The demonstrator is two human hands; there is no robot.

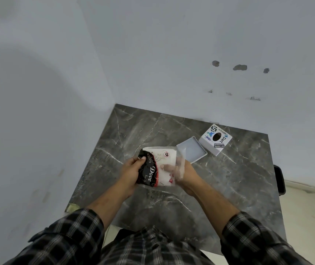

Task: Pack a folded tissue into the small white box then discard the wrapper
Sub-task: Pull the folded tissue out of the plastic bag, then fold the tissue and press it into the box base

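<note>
A tissue pack (157,167) in a plastic wrapper, black at the left end and white with red marks at the right, is held above the marble table (229,178). My left hand (133,169) grips the black end. My right hand (183,171) is at the clear open end of the wrapper, fingers reaching inside against the white tissues. The small white box (215,139), with stickers and a dark oval hole on top, stands at the back right. Its shallow white tray (192,150) lies open beside it, empty.
The table sits in a corner of pale blue walls (57,92), with a wall along its left and back. A dark object (280,178) stands off the table's right edge. Pale floor (309,207) lies to the right.
</note>
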